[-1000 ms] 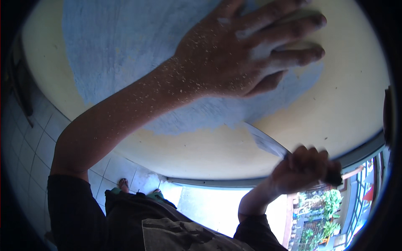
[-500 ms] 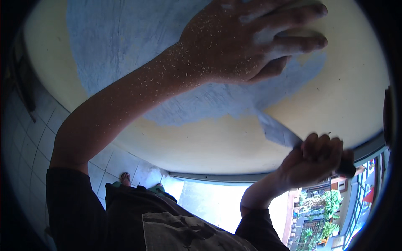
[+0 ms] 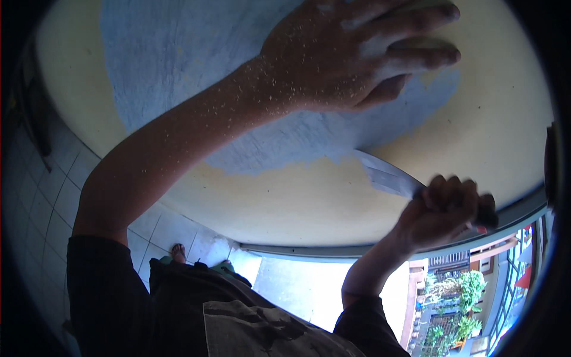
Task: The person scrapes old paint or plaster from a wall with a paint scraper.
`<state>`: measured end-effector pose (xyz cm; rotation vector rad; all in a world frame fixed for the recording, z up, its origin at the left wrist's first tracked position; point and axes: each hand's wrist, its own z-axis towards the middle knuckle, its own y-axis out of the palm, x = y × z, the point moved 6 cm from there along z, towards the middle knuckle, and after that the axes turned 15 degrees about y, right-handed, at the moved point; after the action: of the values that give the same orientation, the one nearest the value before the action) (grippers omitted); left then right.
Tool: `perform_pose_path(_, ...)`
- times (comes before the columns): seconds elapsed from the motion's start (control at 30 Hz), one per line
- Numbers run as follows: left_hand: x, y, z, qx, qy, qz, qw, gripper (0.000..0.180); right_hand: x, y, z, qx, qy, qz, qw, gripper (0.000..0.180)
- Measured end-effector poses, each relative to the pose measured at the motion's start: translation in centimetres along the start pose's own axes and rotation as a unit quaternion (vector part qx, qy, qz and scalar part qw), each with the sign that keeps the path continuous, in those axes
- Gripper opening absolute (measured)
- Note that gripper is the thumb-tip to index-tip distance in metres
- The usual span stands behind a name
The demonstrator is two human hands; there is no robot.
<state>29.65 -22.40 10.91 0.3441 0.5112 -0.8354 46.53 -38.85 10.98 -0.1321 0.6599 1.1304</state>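
Note:
My left hand [image 3: 333, 59] rests on the wall with its fingers spread, and it holds nothing. Pale flecks of debris speckle its back and the forearm, and whitish dust coats the fingers. Under and around it lies a bluish-grey bare patch [image 3: 178, 65] with a ragged edge, bordered by cream paint [image 3: 285, 202]. To the lower right, my right hand [image 3: 446, 208] is wrapped round the dark handle of a scraper [image 3: 389, 177]. The wide metal blade points up and left, its end at the lower edge of the bare patch. Whether the whole blade edge touches the wall I cannot tell.
A grey frame strip [image 3: 309, 252] edges the wall, with a bright opening beyond it. Pale floor tiles [image 3: 169, 229] and my feet show at the lower left. Green plants [image 3: 470, 288] and a fence stand outside at the lower right. A dark object [image 3: 551, 163] sits at the far right.
My right hand and the scraper have shifted up and slightly left, and the blade has tilted flatter. The left hand stays spread on the wall, nearly unmoved.

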Motion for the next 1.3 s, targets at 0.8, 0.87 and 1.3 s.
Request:
perform_pose_path(0.8,0.3,0.5,-0.3,0.054,-0.002,0.001,0.999,0.056,1.1,-0.1,-2.2,-0.022,-0.002,-0.025,0.999,0.019)
perform_pose_path(0.87,0.9,-0.3,0.1,0.051,0.022,0.079,0.995,0.056,0.4,-1.7,-1.7,0.026,-0.006,0.002,1.000,0.020)
perform_pose_path(1.3,0.0,-0.2,0.5,0.044,-0.008,-0.013,0.999,0.053,0.9,-0.4,-2.1,-0.014,0.021,0.016,1.000,0.018)
